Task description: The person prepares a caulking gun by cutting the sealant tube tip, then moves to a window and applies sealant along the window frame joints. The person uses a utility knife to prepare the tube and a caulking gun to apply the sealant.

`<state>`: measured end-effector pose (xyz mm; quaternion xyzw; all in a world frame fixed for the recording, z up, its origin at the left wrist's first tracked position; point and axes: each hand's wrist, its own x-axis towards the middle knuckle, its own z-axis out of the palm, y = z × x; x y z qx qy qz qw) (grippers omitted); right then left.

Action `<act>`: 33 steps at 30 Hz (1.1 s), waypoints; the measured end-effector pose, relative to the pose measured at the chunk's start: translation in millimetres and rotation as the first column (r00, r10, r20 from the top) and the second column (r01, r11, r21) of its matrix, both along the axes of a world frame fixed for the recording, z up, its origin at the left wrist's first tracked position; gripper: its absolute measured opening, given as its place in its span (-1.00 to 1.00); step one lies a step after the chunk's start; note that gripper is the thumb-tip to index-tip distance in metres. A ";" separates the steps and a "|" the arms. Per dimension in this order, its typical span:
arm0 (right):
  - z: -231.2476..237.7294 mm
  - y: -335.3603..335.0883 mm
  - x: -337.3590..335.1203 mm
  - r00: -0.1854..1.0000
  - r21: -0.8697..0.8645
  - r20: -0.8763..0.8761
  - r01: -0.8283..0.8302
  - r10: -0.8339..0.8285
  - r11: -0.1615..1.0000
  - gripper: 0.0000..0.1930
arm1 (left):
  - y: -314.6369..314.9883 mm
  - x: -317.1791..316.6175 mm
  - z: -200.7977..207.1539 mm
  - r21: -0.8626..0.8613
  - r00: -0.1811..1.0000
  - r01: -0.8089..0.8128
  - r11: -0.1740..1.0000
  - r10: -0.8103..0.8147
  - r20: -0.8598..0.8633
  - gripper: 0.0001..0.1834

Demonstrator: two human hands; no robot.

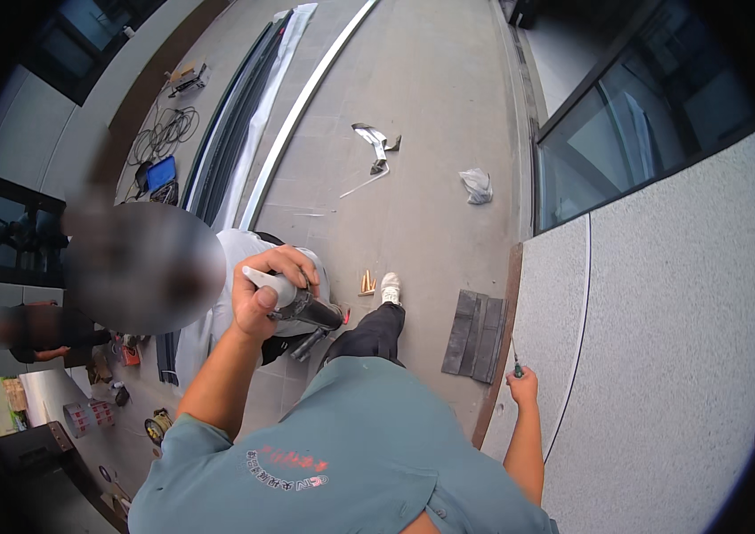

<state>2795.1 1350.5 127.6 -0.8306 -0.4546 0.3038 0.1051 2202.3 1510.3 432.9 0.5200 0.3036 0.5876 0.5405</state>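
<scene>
Left hand (263, 289): your grip wrapped round white-capped tool (293, 301), held up before chest. Right hand (522, 384) grip closed on thin rod (514, 356) against speckled wall panel (662, 338). Risk: rod tip skids, scratches panel.

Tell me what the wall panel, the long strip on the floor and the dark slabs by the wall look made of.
Wall panel: likely stone or textured render; pale, speckled, matt, grainy.
Long strip: probably metal, perhaps aluminium; thin, silvery, with a bright sheen along it.
Dark slabs: unclear, maybe slate or rubber; flat, dark grey, dull, in rectangular pieces.
</scene>
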 end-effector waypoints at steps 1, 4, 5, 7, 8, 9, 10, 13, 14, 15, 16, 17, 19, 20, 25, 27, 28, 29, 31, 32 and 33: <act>3.5 39.2 8.8 0.999 -0.010 0.011 -0.034 0.034 0.999 -0.86 | 23.8 1.7 -8.7 -0.027 1.000 -0.012 1.000 0.012 0.014 -0.37; 8.8 128.6 25.3 0.999 0.085 -0.041 -0.016 0.020 0.996 -0.93 | 99.7 14.8 -32.7 -0.043 0.999 -0.046 0.998 0.046 0.008 -0.47; 9.5 149.4 27.7 0.994 0.072 -0.099 0.045 -0.038 0.996 -0.94 | 124.8 22.1 -36.4 -0.034 0.996 -0.071 0.997 0.069 -0.053 -0.42; 13.8 184.2 27.4 0.990 0.008 -0.140 -0.008 0.009 1.000 -0.94 | 172.8 37.3 -34.0 -0.024 0.997 -0.036 0.999 0.034 -0.070 -0.46; 18.4 201.2 25.0 0.984 -0.002 -0.173 -0.055 0.054 0.998 -0.91 | 196.2 43.8 -29.1 -0.012 0.997 -0.017 1.000 0.016 -0.074 -0.50; 24.2 220.1 21.3 0.979 -0.081 -0.203 -0.053 0.036 0.995 -0.87 | 219.7 49.0 -23.1 -0.036 0.998 0.031 0.999 -0.033 -0.062 -0.55; 30.1 242.1 17.0 0.983 -0.111 -0.152 -0.125 0.107 0.986 -0.84 | 243.5 52.7 -16.8 0.047 0.997 0.007 0.999 -0.003 -0.080 -0.58; 35.3 331.3 7.5 0.965 -0.144 -0.157 -0.232 0.210 0.962 -0.81 | 314.4 57.2 -4.9 -0.035 0.994 0.041 0.999 -0.045 -0.105 -0.54; 31.8 367.7 7.7 0.958 -0.140 -0.166 -0.256 0.232 0.957 -0.80 | 337.3 58.7 -4.2 -0.023 0.993 0.014 1.000 -0.016 -0.117 -0.54; 26.5 406.2 10.1 0.950 -0.136 -0.175 -0.284 0.259 0.949 -0.79 | 359.3 61.1 -4.8 -0.011 0.992 -0.012 1.000 0.010 -0.126 -0.54; 20.4 446.2 14.2 0.942 -0.126 -0.184 -0.306 0.281 0.944 -0.78 | 380.1 64.1 -6.0 0.002 0.990 -0.034 0.999 0.034 -0.136 -0.54; 14.4 487.2 19.6 0.935 -0.116 -0.193 -0.324 0.299 0.939 -0.76 | 399.8 67.6 -7.0 0.021 0.986 -0.071 0.997 0.073 -0.147 -0.54; 3.2 570.4 32.7 0.916 -0.094 -0.206 -0.368 0.343 0.925 -0.73 | 436.1 75.7 -6.2 0.061 0.973 -0.154 0.986 0.162 -0.166 -0.54; -2.3 611.9 39.7 0.910 -0.077 -0.209 -0.380 0.358 0.922 -0.72 | 453.4 80.1 -3.9 0.087 0.965 -0.194 0.977 0.206 -0.161 -0.53; -32.7 814.8 77.4 0.894 -0.038 -0.203 -0.415 0.399 0.909 -0.65 | 535.0 100.1 26.3 0.132 0.914 -0.343 0.930 0.363 -0.179 -0.48; -45.3 894.1 102.2 0.896 -0.021 -0.173 -0.418 0.408 0.908 -0.62 | 567.2 105.5 35.8 0.146 0.899 -0.380 0.913 0.402 -0.173 -0.46; -49.2 934.0 115.1 0.899 -0.002 -0.158 -0.413 0.408 0.911 -0.60 | 584.6 107.2 38.0 0.145 0.896 -0.395 0.907 0.415 -0.156 -0.45; -50.1 973.4 126.5 0.901 0.038 -0.154 -0.404 0.405 0.914 -0.59 | 603.5 108.4 38.4 0.157 0.896 -0.398 0.904 0.420 -0.148 -0.45; -39.5 1045.9 138.7 0.856 0.195 -0.319 -0.360 0.406 0.912 -0.56 | 645.2 109.8 36.0 0.158 0.880 -0.431 0.888 0.453 -0.142 -0.42; -28.1 1076.3 137.1 0.690 0.296 -0.622 -0.228 0.369 0.927 -0.82 | 667.5 109.8 33.8 0.130 0.882 -0.433 0.892 0.449 -0.141 -0.40; -14.9 1098.4 131.6 0.713 0.311 -0.586 -0.243 0.386 0.919 -0.86 | 690.5 109.1 31.1 0.121 0.877 -0.446 0.887 0.460 -0.139 -0.38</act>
